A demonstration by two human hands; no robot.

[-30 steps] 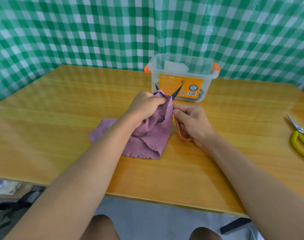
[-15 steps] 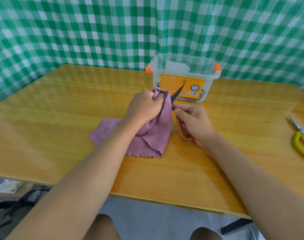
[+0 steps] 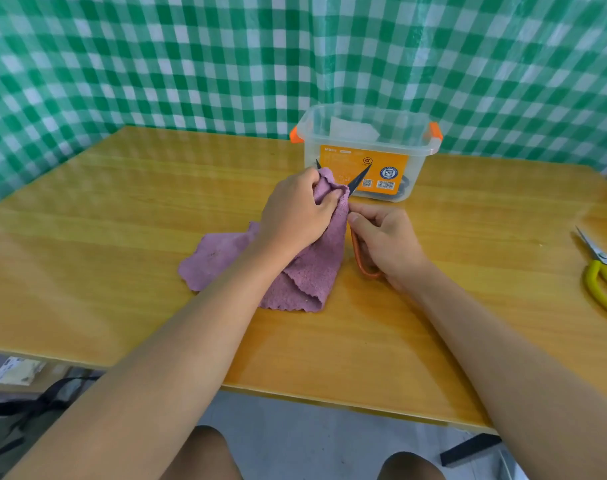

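A purple cloth (image 3: 305,278) lies partly on the wooden table (image 3: 122,244), its upper part bunched up. My left hand (image 3: 296,211) grips that bunched part around the dark blades of a pair of orange-handled scissors (image 3: 359,178). Two blade tips stick out above the cloth, spread apart. My right hand (image 3: 385,242) holds the orange handle loop, which shows below its fingers. The rest of the scissors is hidden by cloth and hands.
A clear plastic box (image 3: 367,150) with orange latches and an orange label stands just behind the hands. Yellow-handled scissors (image 3: 603,271) lie at the table's right edge. A green checked curtain (image 3: 191,64) hangs behind the table. My knees show below the front edge.
My left hand has shifted slightly along the blades with the cloth, first toward the handle and back up. A second blade tip shows again at the left. My right hand stays put.
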